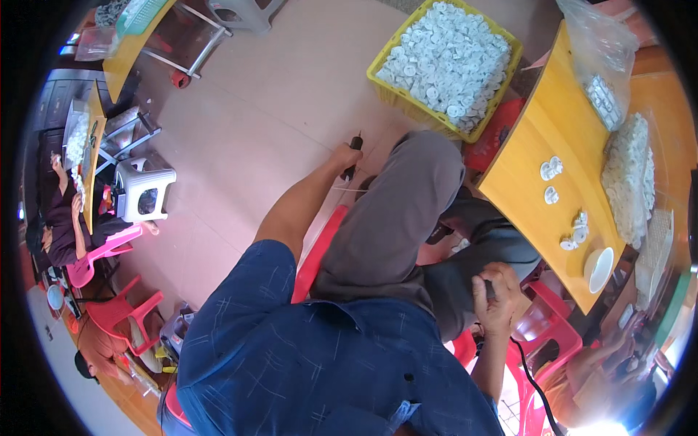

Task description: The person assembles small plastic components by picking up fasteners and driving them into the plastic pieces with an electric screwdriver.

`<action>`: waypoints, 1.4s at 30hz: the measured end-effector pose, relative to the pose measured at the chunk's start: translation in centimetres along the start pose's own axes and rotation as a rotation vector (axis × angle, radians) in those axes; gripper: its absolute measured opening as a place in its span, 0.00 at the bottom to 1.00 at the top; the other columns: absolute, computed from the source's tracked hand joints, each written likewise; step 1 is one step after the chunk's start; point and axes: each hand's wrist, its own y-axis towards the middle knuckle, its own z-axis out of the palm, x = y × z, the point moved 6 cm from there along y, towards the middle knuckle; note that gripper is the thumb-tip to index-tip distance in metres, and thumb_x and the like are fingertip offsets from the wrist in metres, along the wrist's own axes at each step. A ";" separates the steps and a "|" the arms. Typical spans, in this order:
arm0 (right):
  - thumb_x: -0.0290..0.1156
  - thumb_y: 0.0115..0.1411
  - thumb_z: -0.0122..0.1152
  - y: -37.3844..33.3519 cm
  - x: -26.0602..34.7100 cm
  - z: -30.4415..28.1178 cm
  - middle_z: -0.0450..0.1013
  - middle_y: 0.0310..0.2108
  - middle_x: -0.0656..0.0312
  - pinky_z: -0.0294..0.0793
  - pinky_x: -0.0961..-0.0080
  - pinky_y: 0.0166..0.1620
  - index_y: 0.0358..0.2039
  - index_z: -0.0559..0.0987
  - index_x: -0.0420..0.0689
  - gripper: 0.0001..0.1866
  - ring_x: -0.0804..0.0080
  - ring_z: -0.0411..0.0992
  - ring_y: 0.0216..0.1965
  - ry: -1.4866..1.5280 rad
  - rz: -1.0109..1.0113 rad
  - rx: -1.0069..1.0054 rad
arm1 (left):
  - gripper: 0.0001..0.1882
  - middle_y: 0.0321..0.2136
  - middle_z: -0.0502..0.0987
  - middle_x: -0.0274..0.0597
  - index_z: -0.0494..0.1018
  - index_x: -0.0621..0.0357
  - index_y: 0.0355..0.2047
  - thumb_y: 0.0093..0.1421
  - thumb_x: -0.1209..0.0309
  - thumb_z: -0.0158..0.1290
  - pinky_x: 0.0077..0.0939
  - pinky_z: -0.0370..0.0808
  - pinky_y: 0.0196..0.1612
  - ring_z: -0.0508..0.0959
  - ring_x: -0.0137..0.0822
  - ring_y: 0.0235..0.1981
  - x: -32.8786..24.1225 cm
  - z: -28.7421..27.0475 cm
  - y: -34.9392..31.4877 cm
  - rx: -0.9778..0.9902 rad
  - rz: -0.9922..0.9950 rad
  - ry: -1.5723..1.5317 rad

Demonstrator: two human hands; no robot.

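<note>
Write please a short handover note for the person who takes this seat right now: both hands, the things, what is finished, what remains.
Left hand: closed on a black-handled tool, held out over the floor.
Right hand: gripping a dark corded tool at the lap; its black cable hangs down.
Yellow crate of white round parts stands on the floor ahead.
Yellow table, right: a few loose white parts, a white bowl.
How many parts are finished: cannot tell.

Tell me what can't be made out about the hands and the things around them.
- Head view: the dark tool in the left hand; its tip is too small.
- What the right hand grips; fingers cover it.
- White pieces in the yellow crate: too small.
- Black cable: cut off by the lower edge.
</note>
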 end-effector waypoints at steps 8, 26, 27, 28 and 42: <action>0.24 0.56 0.66 -2.2 -6.3 2.4 0.77 0.44 0.55 0.68 0.55 0.58 0.33 0.80 0.43 0.05 0.49 0.73 0.53 -0.332 0.124 -0.088 | 0.31 0.38 0.82 0.66 0.73 0.75 0.48 0.51 0.58 0.58 0.45 0.79 0.46 0.84 0.58 0.42 -1.4 0.4 3.4 -0.060 0.050 0.255; 0.27 0.53 0.67 -0.6 -6.8 2.4 0.78 0.41 0.60 0.69 0.56 0.55 0.34 0.81 0.47 0.07 0.52 0.74 0.50 -0.404 0.103 -0.048 | 0.33 0.50 0.80 0.62 0.70 0.68 0.56 0.55 0.57 0.58 0.43 0.78 0.54 0.82 0.54 0.52 -4.2 0.6 7.3 -0.076 -0.119 0.355; 0.27 0.53 0.67 -0.6 -6.9 2.5 0.78 0.41 0.60 0.69 0.57 0.55 0.34 0.81 0.47 0.07 0.52 0.74 0.50 -0.401 0.104 -0.044 | 0.33 0.50 0.80 0.61 0.71 0.68 0.57 0.55 0.57 0.58 0.42 0.78 0.54 0.81 0.53 0.52 -4.3 0.6 7.3 -0.079 -0.122 0.362; 0.28 0.54 0.67 -0.7 -6.9 2.5 0.78 0.41 0.60 0.69 0.57 0.56 0.34 0.81 0.47 0.07 0.52 0.74 0.50 -0.411 0.103 -0.041 | 0.33 0.51 0.80 0.61 0.71 0.67 0.57 0.56 0.57 0.58 0.42 0.78 0.54 0.81 0.52 0.53 -4.5 0.7 7.2 -0.080 -0.123 0.369; 0.31 0.54 0.67 -0.7 -6.9 2.7 0.78 0.40 0.62 0.67 0.57 0.55 0.33 0.81 0.49 0.05 0.55 0.73 0.50 -0.449 0.126 -0.026 | 0.31 0.42 0.82 0.61 0.74 0.69 0.51 0.55 0.56 0.60 0.43 0.81 0.45 0.84 0.52 0.43 -3.3 0.5 8.7 -0.148 -0.048 0.390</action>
